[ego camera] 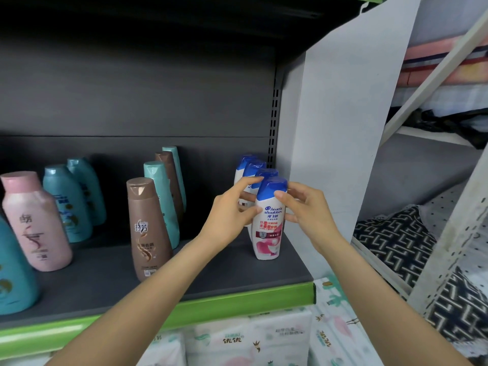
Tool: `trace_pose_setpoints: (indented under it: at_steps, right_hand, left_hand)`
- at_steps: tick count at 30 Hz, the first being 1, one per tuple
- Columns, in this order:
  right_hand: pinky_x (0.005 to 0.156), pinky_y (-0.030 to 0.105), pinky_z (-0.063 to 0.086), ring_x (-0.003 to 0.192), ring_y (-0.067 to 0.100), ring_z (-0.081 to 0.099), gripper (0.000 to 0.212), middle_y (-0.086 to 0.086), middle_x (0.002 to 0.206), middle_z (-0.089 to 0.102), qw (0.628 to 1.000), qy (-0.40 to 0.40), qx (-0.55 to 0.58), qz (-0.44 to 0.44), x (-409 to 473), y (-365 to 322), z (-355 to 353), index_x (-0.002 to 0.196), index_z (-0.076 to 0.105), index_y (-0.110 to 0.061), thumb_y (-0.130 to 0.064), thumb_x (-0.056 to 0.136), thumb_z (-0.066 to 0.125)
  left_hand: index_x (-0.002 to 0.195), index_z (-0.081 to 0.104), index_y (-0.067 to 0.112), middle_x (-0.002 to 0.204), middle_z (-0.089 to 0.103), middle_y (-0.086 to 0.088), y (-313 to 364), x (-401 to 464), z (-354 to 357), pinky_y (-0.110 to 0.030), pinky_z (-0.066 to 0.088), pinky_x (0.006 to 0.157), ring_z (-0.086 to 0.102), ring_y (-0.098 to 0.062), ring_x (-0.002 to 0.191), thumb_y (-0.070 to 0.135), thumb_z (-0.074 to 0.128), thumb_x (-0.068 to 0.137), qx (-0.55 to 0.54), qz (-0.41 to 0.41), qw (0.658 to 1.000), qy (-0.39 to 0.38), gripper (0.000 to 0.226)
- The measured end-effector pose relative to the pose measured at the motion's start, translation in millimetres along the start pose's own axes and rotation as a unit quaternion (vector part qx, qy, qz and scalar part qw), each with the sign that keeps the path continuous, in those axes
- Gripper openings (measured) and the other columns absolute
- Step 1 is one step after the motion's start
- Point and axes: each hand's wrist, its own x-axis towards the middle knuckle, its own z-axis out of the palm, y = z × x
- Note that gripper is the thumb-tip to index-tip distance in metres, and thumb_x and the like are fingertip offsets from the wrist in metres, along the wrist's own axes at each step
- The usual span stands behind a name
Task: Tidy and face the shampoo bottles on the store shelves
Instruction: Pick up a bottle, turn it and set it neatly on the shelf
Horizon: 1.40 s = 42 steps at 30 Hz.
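The left hand and right hand cup the front Head & Shoulders bottle, fingers half curled around its shoulders, resting on the shelf at the row's head. Best to twist gently, label squarely forward, base flat. Both forearms reach straight in, wrists level.

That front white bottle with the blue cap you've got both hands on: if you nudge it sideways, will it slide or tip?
Likely tips rather than slides: the front white bottle is tall on a narrow base. Its glossy surface looks slippery, so the left hand and right hand bracing both sides seems wise. If it falls backward, it may knock the blue-capped row close behind it.
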Motion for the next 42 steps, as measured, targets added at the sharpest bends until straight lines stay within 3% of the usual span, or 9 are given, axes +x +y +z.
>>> trace_pose_setpoints:
  at_steps: [7,13,18,22,28,33,36,39,42]
  right_hand:
    - [0.076,0.024,0.056,0.090,0.005,0.066,0.019,-0.004,0.099,0.069,1.000,0.003,-0.017,0.014,8.5,-15.1,-9.9,0.108,0.063,-0.018,-0.027,0.093,0.056]
    - [0.071,0.023,0.050,0.086,0.015,0.061,0.016,0.005,0.095,0.065,0.989,-0.004,-0.144,-0.013,51.5,-38.2,-26.4,0.100,0.064,-0.019,-0.008,0.092,0.055]
    - [0.083,0.033,0.051,0.089,0.018,0.061,0.020,0.008,0.100,0.066,0.976,-0.116,-0.171,0.074,74.5,-45.0,-18.4,0.108,0.065,-0.012,-0.013,0.088,0.064]
    - [0.063,0.021,0.051,0.087,0.013,0.063,0.028,0.005,0.101,0.067,0.959,-0.177,-0.188,0.115,80.7,-46.4,-12.8,0.113,0.063,-0.009,-0.017,0.086,0.067]
    - [0.058,0.019,0.051,0.078,0.011,0.063,0.025,0.008,0.096,0.066,0.965,-0.162,-0.186,0.086,81.3,-47.0,-7.1,0.112,0.062,-0.004,-0.011,0.088,0.064]
    - [0.072,0.029,0.055,0.087,0.020,0.061,0.019,0.011,0.100,0.063,0.994,-0.071,-0.076,0.021,81.5,-63.9,-1.1,0.107,0.063,-0.003,-0.009,0.089,0.062]
    - [0.069,0.028,0.056,0.084,0.023,0.062,0.016,0.012,0.100,0.063,1.000,-0.021,0.006,0.001,81.9,-77.4,-2.0,0.104,0.062,-0.003,-0.009,0.090,0.060]
    - [0.064,0.026,0.058,0.077,0.021,0.065,0.026,0.014,0.100,0.065,0.996,0.012,0.088,0.015,79.3,-85.2,-2.1,0.114,0.059,0.004,-0.012,0.093,0.057]
    - [0.066,0.029,0.060,0.078,0.023,0.067,0.025,0.014,0.095,0.066,0.984,0.033,0.169,0.040,73.7,-89.4,0.2,0.112,0.056,0.004,-0.012,0.094,0.056]
  left_hand:
    - [0.130,0.045,0.031,0.105,0.061,0.004,7.2,5.7,-6.7,-0.027,0.057,0.072,0.065,-0.010,0.083,0.017,0.056,0.092,0.041,-0.003,0.999,-0.003,0.042]
    - [0.104,0.060,0.017,0.093,0.067,-0.007,9.7,39.2,-27.2,-0.031,0.058,0.067,0.067,-0.016,0.080,0.008,0.052,0.091,-0.002,-0.034,0.993,0.109,0.018]
    - [0.111,0.062,0.016,0.092,0.065,-0.002,13.5,64.8,-23.6,-0.027,0.049,0.079,0.060,-0.016,0.088,0.018,0.065,0.086,0.053,-0.081,0.995,0.012,0.025]
    - [0.108,0.060,0.017,0.100,0.066,-0.006,18.8,68.0,-20.0,-0.028,0.050,0.076,0.063,-0.019,0.092,0.021,0.065,0.086,0.079,-0.111,0.990,-0.029,0.023]
    - [0.114,0.059,0.016,0.106,0.067,-0.008,22.1,65.8,-18.6,-0.025,0.045,0.077,0.062,-0.018,0.094,0.020,0.063,0.088,0.086,-0.118,0.989,-0.014,0.027]
    - [0.123,0.054,0.017,0.102,0.061,-0.002,31.7,57.5,-30.6,-0.018,0.043,0.074,0.057,-0.013,0.090,0.014,0.061,0.088,0.089,-0.071,0.993,0.028,0.036]
    - [0.123,0.052,0.018,0.099,0.063,-0.003,35.3,49.8,-39.6,-0.012,0.043,0.063,0.058,-0.013,0.085,0.009,0.062,0.084,0.106,-0.045,0.992,0.046,0.041]
    - [0.128,0.049,0.022,0.106,0.063,-0.003,39.2,44.0,-53.7,-0.015,0.041,0.073,0.058,-0.017,0.094,0.010,0.068,0.078,0.143,-0.010,0.988,0.053,0.054]
    - [0.134,0.040,0.029,0.117,0.060,-0.004,47.2,37.8,-66.6,-0.010,0.040,0.067,0.057,-0.014,0.100,0.016,0.073,0.076,0.166,0.009,0.986,0.033,0.069]
